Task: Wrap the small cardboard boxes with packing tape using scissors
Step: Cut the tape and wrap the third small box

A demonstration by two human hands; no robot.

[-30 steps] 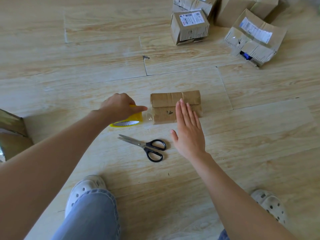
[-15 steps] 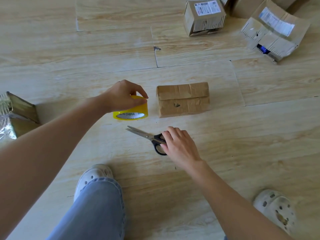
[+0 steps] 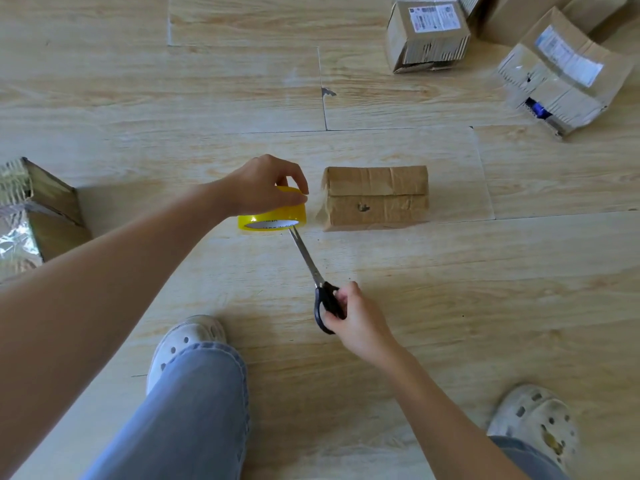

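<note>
Scissors [image 3: 308,261] have left the floor [image 3: 485,289]. The right hand [image 3: 356,317] grips their black handles, and the blade tip meets the near rim of the tape roll [image 3: 273,218]. The left hand [image 3: 263,187] grasps the roll from above, hiding its top. The box [image 3: 375,197] lies just right of the roll, with no hand on it. Any tape strip between them is hard to make out. A torn box [image 3: 561,74] holds something blue [image 3: 536,109]. A foil-lined box [image 3: 31,216] is cut off at the left.

Glossy yellow tape roll [image 3: 272,216]; scissors [image 3: 308,261] flash smooth metal blades, black plastic handles. The cardboard box [image 3: 375,197] looks matt, creased. Nine o'clock: foil-faced box [image 3: 20,220], crinkled, shiny.
</note>
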